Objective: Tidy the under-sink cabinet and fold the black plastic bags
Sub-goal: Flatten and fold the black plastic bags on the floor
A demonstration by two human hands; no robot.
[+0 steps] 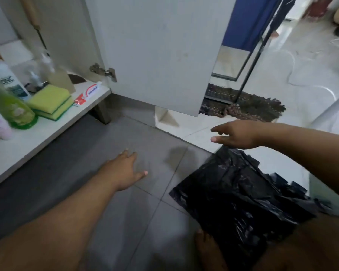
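Down on the floor (110,157) | left hand (123,171), right hand (241,133) spread wide, empty | cabinet shelf (53,130) looks tidy | black plastic bags (237,194) heaped, folding left, I reckon

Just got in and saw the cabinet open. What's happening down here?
A person is on the floor beside the open cabinet door. Both hands are open and hold nothing: the left hand hovers over the grey tiles, the right hand reaches out above a pile of black plastic bags. Bottles and sponges sit on the cabinet shelf.
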